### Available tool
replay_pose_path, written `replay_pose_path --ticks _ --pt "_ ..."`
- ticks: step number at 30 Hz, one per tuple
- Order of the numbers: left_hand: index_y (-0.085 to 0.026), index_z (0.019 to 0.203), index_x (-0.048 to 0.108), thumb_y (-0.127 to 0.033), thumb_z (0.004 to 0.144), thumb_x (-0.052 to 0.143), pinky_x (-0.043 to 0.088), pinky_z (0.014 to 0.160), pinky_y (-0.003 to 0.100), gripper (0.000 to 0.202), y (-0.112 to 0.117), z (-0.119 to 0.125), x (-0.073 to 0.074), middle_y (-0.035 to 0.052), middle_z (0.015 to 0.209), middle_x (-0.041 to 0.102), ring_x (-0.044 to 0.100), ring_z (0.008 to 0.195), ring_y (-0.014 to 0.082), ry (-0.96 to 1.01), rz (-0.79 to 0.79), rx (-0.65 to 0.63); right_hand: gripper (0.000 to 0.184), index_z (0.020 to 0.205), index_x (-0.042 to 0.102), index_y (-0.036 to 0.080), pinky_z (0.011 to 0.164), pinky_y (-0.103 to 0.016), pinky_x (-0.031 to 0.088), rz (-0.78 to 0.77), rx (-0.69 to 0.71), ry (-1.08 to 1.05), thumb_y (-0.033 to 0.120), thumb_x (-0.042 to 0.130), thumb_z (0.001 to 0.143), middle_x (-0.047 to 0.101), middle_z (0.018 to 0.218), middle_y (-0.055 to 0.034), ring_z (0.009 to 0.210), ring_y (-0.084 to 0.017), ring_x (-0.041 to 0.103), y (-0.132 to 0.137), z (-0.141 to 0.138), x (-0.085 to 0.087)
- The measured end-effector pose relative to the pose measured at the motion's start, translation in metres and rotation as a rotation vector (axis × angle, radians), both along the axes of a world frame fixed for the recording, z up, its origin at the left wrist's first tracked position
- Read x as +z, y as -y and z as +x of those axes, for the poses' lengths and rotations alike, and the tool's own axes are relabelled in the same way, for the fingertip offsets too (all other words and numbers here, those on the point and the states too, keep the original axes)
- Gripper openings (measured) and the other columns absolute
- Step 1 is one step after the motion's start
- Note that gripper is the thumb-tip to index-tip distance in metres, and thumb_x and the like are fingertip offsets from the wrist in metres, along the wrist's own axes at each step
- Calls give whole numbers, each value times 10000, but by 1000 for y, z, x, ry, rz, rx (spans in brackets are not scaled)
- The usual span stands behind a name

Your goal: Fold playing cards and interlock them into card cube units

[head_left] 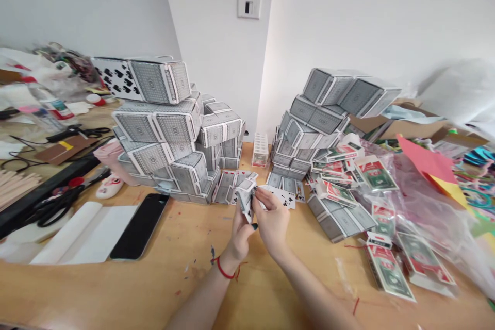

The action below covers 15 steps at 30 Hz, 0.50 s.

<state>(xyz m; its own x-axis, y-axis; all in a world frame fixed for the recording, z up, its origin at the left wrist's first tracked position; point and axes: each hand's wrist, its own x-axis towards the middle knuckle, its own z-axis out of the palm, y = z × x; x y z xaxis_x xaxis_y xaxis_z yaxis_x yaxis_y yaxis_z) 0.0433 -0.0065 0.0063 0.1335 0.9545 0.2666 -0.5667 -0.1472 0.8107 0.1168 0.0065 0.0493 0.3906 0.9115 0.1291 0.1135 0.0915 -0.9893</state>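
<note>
Between my two hands, above the middle of the table, are folded playing cards (245, 193) with grey patterned backs. My left hand (240, 234) grips them from below, a red string bracelet on its wrist. From the right side my right hand (271, 219) pinches the same cards; its fingertips partly hide them. Behind, flat playing cards (285, 197) lie face up, and more folded cards (225, 185) lie to the left. Stacked card boxes (152, 126) rise at the left, with a second stack of card boxes (309, 124) at the right.
A black phone (141, 227) and white paper (93, 232) lie at the left near black scissors (64, 198). Several printed card packs (389, 270) and plastic wrapping (441, 227) spread over the right. A clear-sided box (260, 150) stands by the wall.
</note>
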Motion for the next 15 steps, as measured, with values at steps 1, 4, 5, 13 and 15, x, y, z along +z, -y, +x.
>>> replay_pose_path --ticks 1,4,5,13,15 --pt "-231 1265 331 -115 607 465 251 1017 374 681 0 1 2 42 1278 432 318 1221 245 9 14 -15 268 921 632 151 783 -326 507 -1 -14 33 259 556 688 689 902 -86 839 -208 647 0 0 0" --pt "-211 1269 316 -105 549 449 249 1014 388 740 0 3 8 56 1303 401 297 1230 262 26 19 -51 245 915 636 164 764 -324 507 3 -31 161 251 528 714 697 861 -68 803 -200 653 -1 2 -1" --pt "-208 1264 320 -107 540 444 261 1006 388 741 -1 3 10 60 1294 410 310 1223 263 37 5 -56 235 907 641 169 764 -325 505 9 -19 207 249 513 726 697 859 -63 798 -198 653 -1 3 0" --pt "-187 1134 481 -154 529 462 369 921 377 606 -4 -3 16 74 1136 554 468 1095 264 67 -113 12 359 1041 565 128 841 -304 470 62 211 214 109 405 720 643 1030 -106 960 -182 600 2 5 14" --pt "-180 1085 521 -185 565 504 387 903 371 520 -6 -1 13 82 1100 579 496 1067 259 50 -161 76 394 1049 552 129 824 -314 476 47 252 217 79 386 695 643 1031 -105 953 -182 603 1 8 17"
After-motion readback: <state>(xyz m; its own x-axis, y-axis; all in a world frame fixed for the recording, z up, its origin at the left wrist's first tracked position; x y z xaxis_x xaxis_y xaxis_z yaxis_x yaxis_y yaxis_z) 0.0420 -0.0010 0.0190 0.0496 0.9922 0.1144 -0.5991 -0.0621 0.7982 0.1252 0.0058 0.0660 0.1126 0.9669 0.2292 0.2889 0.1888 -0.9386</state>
